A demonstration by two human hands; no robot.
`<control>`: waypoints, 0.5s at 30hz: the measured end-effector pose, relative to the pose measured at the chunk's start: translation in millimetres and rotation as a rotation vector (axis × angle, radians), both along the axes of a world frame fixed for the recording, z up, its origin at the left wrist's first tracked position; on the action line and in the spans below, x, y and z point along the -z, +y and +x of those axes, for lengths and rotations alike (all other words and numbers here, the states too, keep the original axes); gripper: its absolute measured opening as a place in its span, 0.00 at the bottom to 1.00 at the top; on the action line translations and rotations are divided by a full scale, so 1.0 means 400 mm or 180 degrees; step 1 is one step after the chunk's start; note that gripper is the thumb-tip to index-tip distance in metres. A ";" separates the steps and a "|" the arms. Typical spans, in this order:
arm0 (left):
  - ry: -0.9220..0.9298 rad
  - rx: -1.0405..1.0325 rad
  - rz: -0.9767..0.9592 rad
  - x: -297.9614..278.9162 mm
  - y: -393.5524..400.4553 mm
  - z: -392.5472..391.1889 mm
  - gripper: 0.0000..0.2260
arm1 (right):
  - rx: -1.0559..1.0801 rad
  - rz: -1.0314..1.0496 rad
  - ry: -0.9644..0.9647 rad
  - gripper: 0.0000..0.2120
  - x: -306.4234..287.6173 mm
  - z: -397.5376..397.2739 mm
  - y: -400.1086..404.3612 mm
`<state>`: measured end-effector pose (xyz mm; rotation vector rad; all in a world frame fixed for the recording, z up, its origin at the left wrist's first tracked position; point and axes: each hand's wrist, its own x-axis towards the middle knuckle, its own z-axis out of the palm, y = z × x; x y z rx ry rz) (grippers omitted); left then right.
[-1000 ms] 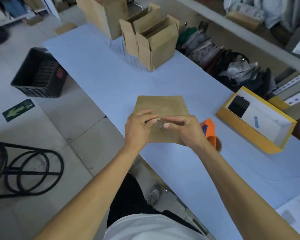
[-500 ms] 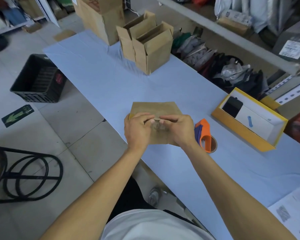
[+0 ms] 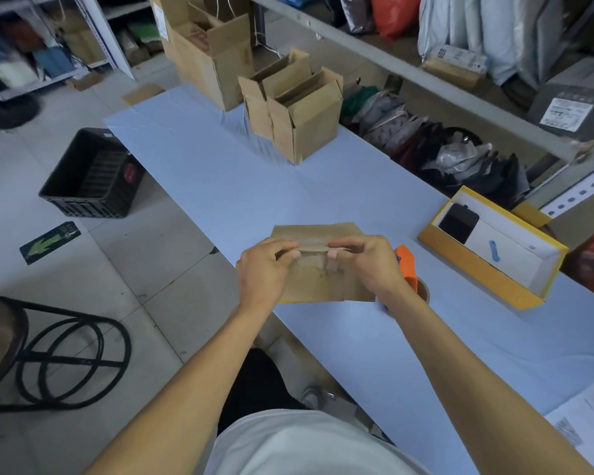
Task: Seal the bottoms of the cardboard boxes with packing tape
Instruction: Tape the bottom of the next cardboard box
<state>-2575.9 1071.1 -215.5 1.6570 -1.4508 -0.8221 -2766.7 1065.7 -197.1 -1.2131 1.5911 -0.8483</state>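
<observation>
Cardboard box (image 3: 318, 262), folded flat, lies at the near edge of the blue worktop (image 3: 220, 173) under both hands. Left hand (image 3: 263, 270) and right hand (image 3: 369, 265) face each other with thumbs inward, fingers curled, each pinching one end of a clear strip of packing tape (image 3: 312, 247) stretched between them over the box. Both forearms reach forward from the body. An orange tape dispenser (image 3: 407, 265) sits just right of the right hand. Farther back stand open boxes (image 3: 299, 111); to the right, a yellow tray (image 3: 487, 279).
</observation>
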 end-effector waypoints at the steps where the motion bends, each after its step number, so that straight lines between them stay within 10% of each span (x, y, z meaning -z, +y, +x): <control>1: -0.0034 0.0057 0.0061 -0.003 -0.005 0.004 0.07 | 0.0010 0.0052 -0.0022 0.12 -0.002 -0.012 0.000; 10: -0.0108 0.0221 0.0005 -0.016 -0.028 0.021 0.06 | -0.0102 -0.0030 -0.0197 0.09 -0.023 -0.031 -0.013; 15: -0.0058 0.0128 -0.0087 0.002 -0.014 0.011 0.06 | 0.0073 0.0121 0.0854 0.34 -0.028 -0.043 -0.028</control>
